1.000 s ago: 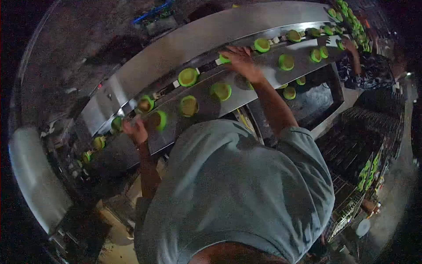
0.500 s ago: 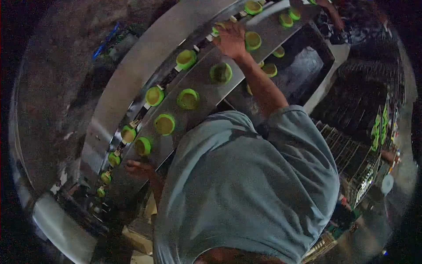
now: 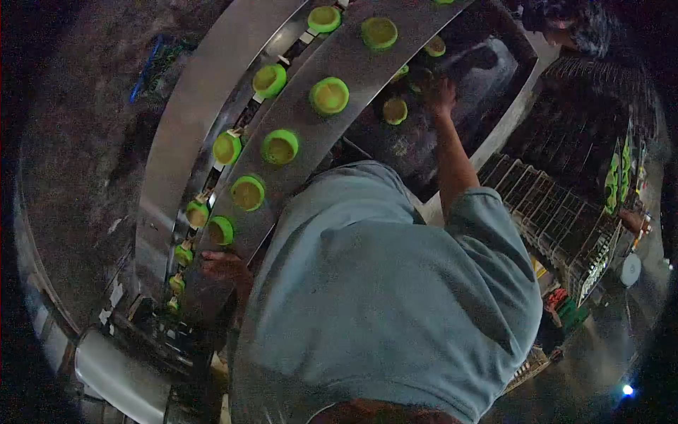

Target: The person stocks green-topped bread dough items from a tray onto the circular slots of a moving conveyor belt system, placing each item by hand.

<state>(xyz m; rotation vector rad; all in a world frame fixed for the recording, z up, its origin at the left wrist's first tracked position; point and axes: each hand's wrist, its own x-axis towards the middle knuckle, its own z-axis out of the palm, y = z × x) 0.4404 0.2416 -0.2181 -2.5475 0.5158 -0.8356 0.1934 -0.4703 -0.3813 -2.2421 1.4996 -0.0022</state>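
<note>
My left hand (image 3: pixel 222 265) rests at the lower end of the metal ledge (image 3: pixel 300 116), just below a green-rimmed round piece (image 3: pixel 221 230). Its fingers are curled together, and anything inside them is hidden. My right hand (image 3: pixel 442 97) is over the dark tray (image 3: pixel 480 106), beside a dim round piece (image 3: pixel 421 79); its fingers are blurred, so a grip cannot be made out. Another round piece (image 3: pixel 395 111) lies in the tray to its left. Several such pieces, green with brownish-yellow centres, sit spaced along the ledge, including one upper piece (image 3: pixel 330 96).
A chain line (image 3: pixel 248 112) carries more green pieces beside the ledge, with a wide metal rim (image 3: pixel 191 99) beyond it. Wire racks (image 3: pixel 537 205) stand at the right. Another person's head (image 3: pixel 590 25) shows at the top right. A metal cylinder (image 3: pixel 120 374) is at lower left.
My right hand has moved from the chain line, right and down, to the tray. The view has shifted, and the pieces on the line and ledge appear further up or left. My left hand stays nearly in place.
</note>
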